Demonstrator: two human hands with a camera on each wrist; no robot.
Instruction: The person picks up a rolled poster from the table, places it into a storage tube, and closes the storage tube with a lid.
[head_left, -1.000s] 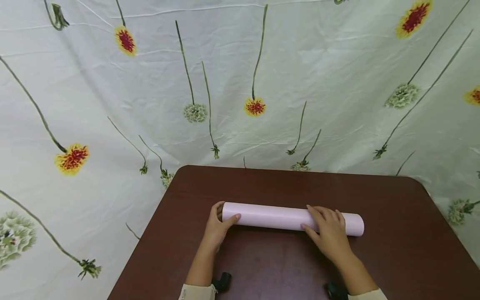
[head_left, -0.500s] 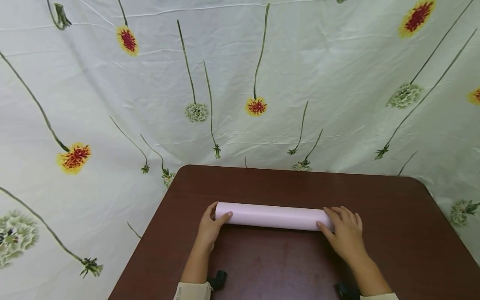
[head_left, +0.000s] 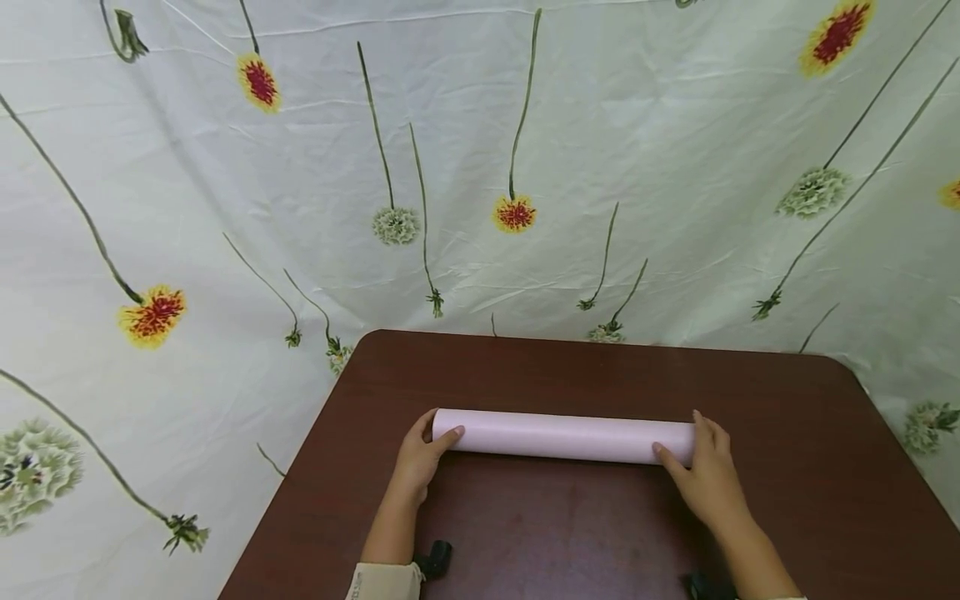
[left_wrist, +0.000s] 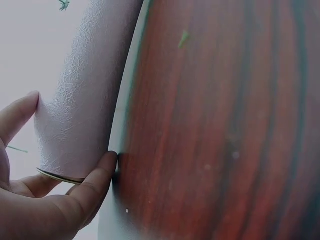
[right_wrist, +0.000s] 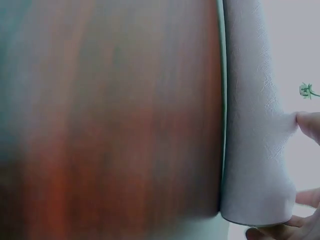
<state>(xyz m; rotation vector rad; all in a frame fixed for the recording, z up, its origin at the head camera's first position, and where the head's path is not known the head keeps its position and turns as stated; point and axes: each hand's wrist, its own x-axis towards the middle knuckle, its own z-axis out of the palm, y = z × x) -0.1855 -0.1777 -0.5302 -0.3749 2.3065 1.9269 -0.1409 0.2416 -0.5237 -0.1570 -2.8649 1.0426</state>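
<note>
A long pale pink roll [head_left: 562, 435] lies crosswise over the brown table, its surface finely crinkled like embossed wallpaper in the wrist views. My left hand [head_left: 417, 454] holds its left end, thumb on the near side and fingers round the end. Up close in the left wrist view, fingertips [left_wrist: 102, 167] touch the roll [left_wrist: 80, 100] beside its rim. At the other end, my right hand [head_left: 708, 475] grips the roll with the thumb in front and fingers over the tip. The right wrist view shows the thumb [right_wrist: 309, 125] against the roll's side [right_wrist: 255, 125].
The dark brown table [head_left: 555, 533] has rounded far corners. Behind it hangs a pale cloth [head_left: 465, 150] printed with flowers. A black strap piece [head_left: 437, 560] sits at the left wrist, and another [head_left: 705, 586] at the right.
My right hand has slid rightward from partway along the roll to its right end. The roll and my left hand have shifted slightly left.
</note>
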